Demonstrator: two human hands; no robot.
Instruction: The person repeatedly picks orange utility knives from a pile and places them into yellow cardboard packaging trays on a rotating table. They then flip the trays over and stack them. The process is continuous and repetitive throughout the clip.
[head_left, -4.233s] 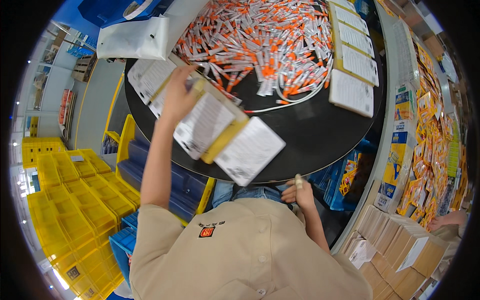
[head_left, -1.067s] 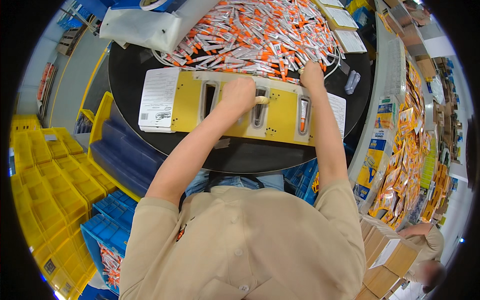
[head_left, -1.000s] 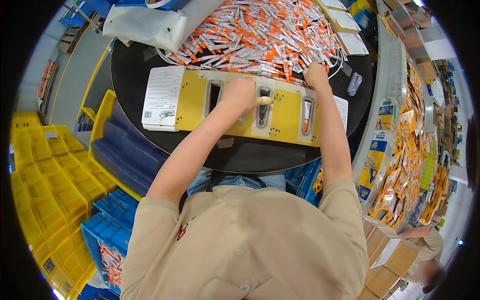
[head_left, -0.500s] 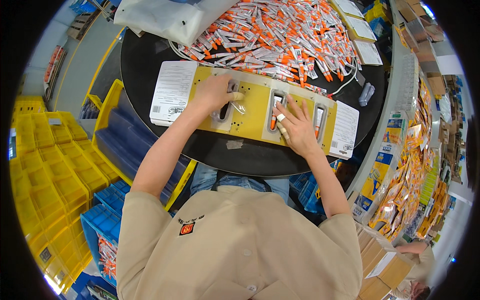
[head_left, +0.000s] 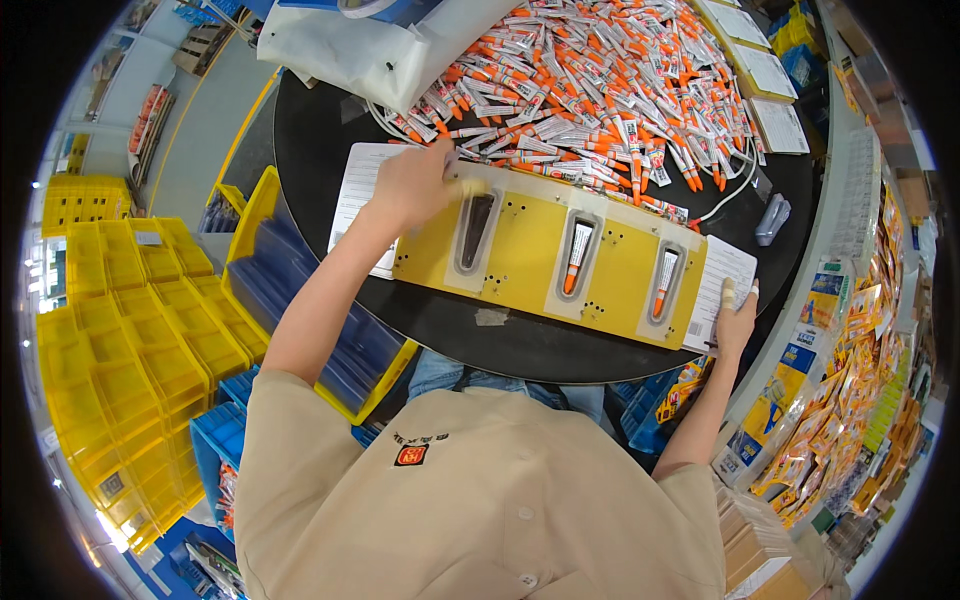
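A long yellow fixture point(head_left: 530, 225) lies across the black round table, with three slots lined by clear plastic blisters. White tubes with orange caps lie in the middle blister point(head_left: 577, 258) and the right blister point(head_left: 665, 285); the left blister point(head_left: 474, 232) holds no tube. My left hand point(head_left: 412, 188) is over the fixture's upper left corner, fingers curled together; a small greyish bit shows at the fingertips, too unclear to name. At the fixture's right end, my right hand point(head_left: 735, 318) grips the outer edge of a printed white card point(head_left: 722, 272) on the stack there.
A big heap of orange-capped tubes point(head_left: 590, 90) covers the table's far side, beside a white plastic bag point(head_left: 350, 55). Another card stack point(head_left: 360, 185) sits at the fixture's left end. A grey clip-like object point(head_left: 772, 218) lies far right. Yellow bins point(head_left: 130, 330) stand left.
My left hand has left the left slot, moving up and leftward. My right hand has gone from the middle and right slots to the right card stack. The whole view has shifted slightly.
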